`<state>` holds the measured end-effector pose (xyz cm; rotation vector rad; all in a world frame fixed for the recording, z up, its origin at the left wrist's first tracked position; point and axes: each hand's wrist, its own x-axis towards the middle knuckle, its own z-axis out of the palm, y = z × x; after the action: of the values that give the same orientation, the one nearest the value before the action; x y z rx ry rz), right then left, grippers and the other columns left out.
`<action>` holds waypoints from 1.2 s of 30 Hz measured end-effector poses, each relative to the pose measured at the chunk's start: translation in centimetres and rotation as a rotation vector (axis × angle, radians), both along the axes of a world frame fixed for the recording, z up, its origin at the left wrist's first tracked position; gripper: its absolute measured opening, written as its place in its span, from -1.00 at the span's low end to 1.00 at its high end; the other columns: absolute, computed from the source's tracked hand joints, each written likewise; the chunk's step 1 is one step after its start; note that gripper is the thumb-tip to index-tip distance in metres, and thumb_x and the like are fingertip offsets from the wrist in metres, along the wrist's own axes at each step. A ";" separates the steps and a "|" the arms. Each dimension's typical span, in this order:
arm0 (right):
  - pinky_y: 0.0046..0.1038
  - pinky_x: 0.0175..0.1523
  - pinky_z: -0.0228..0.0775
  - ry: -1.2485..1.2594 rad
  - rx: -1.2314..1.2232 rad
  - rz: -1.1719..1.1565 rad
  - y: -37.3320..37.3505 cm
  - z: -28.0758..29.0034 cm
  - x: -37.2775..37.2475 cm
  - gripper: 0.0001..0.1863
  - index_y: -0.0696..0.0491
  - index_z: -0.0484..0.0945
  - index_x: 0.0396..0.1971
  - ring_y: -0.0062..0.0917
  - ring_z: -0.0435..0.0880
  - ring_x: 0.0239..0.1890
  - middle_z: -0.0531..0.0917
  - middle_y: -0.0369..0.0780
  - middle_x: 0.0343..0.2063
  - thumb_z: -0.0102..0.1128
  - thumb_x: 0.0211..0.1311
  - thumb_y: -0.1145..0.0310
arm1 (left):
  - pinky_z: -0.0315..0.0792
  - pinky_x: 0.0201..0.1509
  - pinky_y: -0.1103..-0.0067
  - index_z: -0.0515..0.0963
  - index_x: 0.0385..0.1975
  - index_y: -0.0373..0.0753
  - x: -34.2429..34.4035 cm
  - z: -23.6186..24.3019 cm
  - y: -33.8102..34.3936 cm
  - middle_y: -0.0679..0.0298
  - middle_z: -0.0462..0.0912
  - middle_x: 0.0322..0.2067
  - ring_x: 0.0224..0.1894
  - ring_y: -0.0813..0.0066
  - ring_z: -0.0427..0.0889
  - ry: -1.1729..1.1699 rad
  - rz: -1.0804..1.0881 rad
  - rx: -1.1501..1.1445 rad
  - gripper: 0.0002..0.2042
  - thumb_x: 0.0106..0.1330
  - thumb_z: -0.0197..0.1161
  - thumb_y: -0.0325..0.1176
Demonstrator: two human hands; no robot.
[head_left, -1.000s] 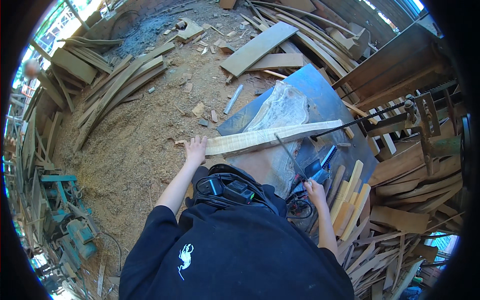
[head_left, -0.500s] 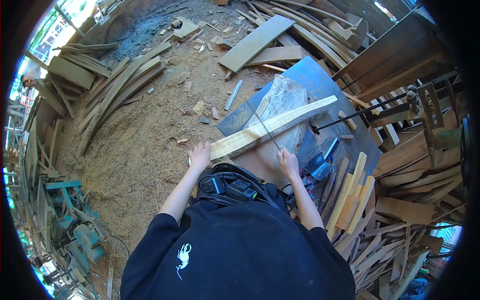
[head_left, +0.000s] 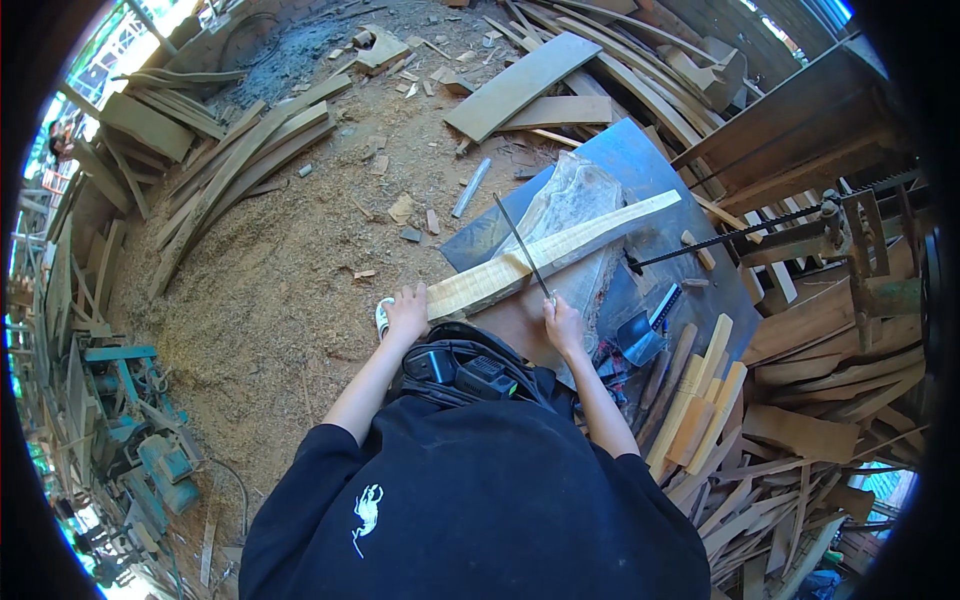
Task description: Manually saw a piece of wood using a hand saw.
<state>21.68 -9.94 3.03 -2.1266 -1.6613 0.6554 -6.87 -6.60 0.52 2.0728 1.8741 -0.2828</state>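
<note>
A long pale wooden plank [head_left: 560, 245] lies slanted across a rough wood slab [head_left: 570, 200] on a blue metal table [head_left: 640, 160]. My left hand [head_left: 407, 310] grips the plank's near end. My right hand [head_left: 563, 322] holds a thin dark metal rod [head_left: 522, 245] that crosses over the plank and points away from me.
Sawdust covers the ground to the left. Stacks of boards [head_left: 220, 160] lie at the left and far side, wood offcuts [head_left: 700, 400] pile up at the right. A band saw frame [head_left: 850, 250] stands right of the table. Green machinery [head_left: 130, 420] sits at lower left.
The plank's far end has swung right and away. My right hand moved from the table's near right side up to the plank and now holds the rod across it.
</note>
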 end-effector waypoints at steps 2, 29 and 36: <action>-0.09 -0.32 0.31 -0.003 -0.019 0.022 0.0 0.1 0.3 -0.66 0.13 0.45 -0.36 -0.01 0.51 -0.44 0.51 0.11 -0.58 -0.12 0.13 0.14 | 0.30 -0.17 0.12 0.21 0.00 -0.14 -0.2 0.0 0.0 0.13 0.38 -0.20 -0.07 0.19 0.39 -0.005 0.006 0.008 -0.36 -0.19 0.30 -0.34; -0.11 -0.22 0.33 -0.140 -0.230 -0.040 -1.3 4.5 0.3 -0.66 0.13 0.47 -0.40 -0.05 0.52 -0.36 0.53 0.10 -0.51 -0.12 0.11 0.15 | 0.22 -0.10 0.15 0.21 0.04 -0.16 1.1 2.0 -1.0 0.16 0.36 -0.20 -0.08 0.24 0.37 0.037 0.043 0.043 -0.35 -0.15 0.26 -0.27; -0.09 -0.25 0.32 -0.086 -0.221 -0.076 -3.0 2.6 0.8 -0.66 0.13 0.46 -0.42 -0.02 0.52 -0.38 0.52 0.11 -0.52 -0.12 0.10 0.14 | 0.22 -0.08 0.18 0.21 0.05 -0.13 1.0 2.0 -0.5 0.18 0.32 -0.17 -0.07 0.27 0.36 0.131 0.000 0.050 -0.31 -0.20 0.29 -0.24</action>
<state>22.48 -12.97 5.64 -2.3905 -1.6074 0.7655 -5.86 -7.06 2.56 2.1338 1.9753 -0.3843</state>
